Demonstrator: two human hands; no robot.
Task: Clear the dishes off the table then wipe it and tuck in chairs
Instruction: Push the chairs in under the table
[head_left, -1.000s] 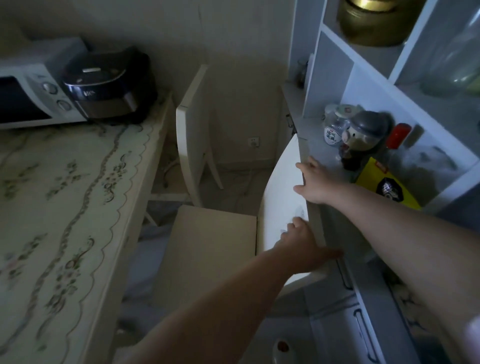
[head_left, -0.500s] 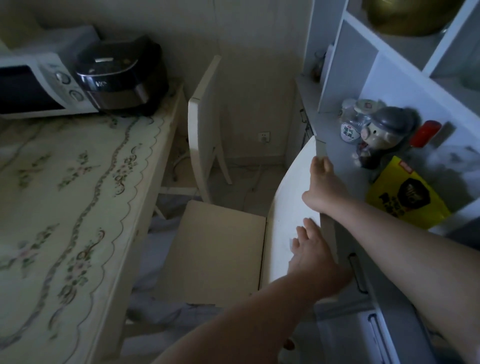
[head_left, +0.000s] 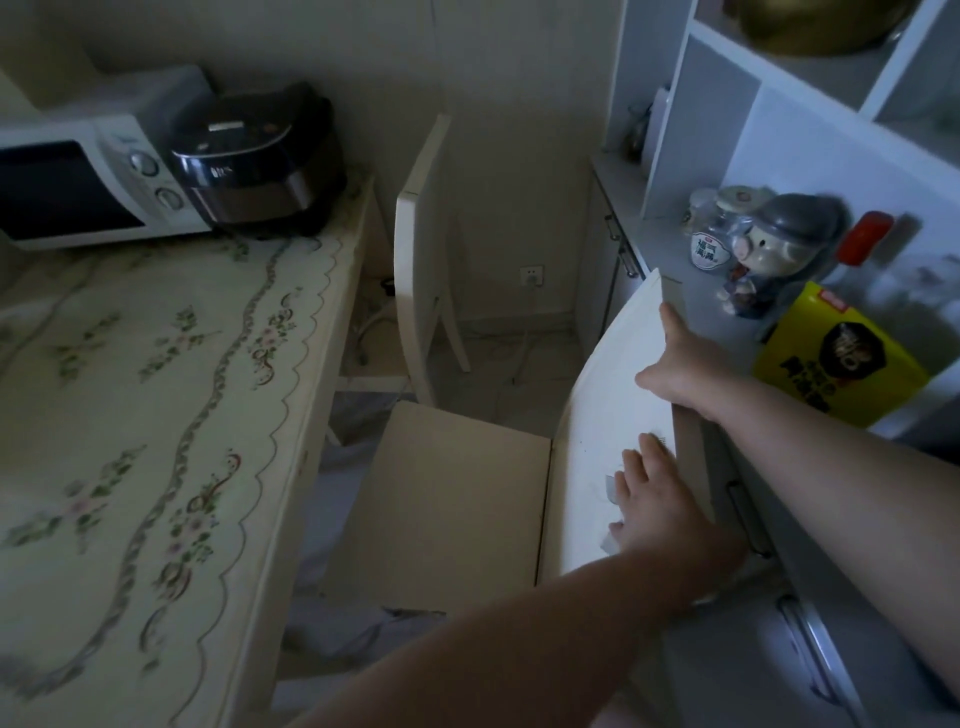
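Left hand (head_left: 660, 509) now lies flat (fingers straight) on the chair back (head_left: 608, 400) at 4 o'clock; right hand (head_left: 680, 374) grips its edge, so tucking probably begins.

Table (head_left: 317, 395): a floral cloth (head_left: 171, 353) covered its top.
Far end of table: white microwave (head_left: 78, 182) and black rice cooker (head_left: 254, 161) stood side by side.
Cabinet ledge (head_left: 665, 244): jars (head_left: 709, 236), pig figurine (head_left: 779, 249) and yellow packet (head_left: 836, 358) sat close together.

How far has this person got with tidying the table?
Clearing looks done: no dishes show on the table, only a microwave and rice cooker. Wiping cannot be judged. In hand: the left hand and right hand are on the near chair, its seat not yet under the table. Left: tucking it in. The far chair looks pushed in.
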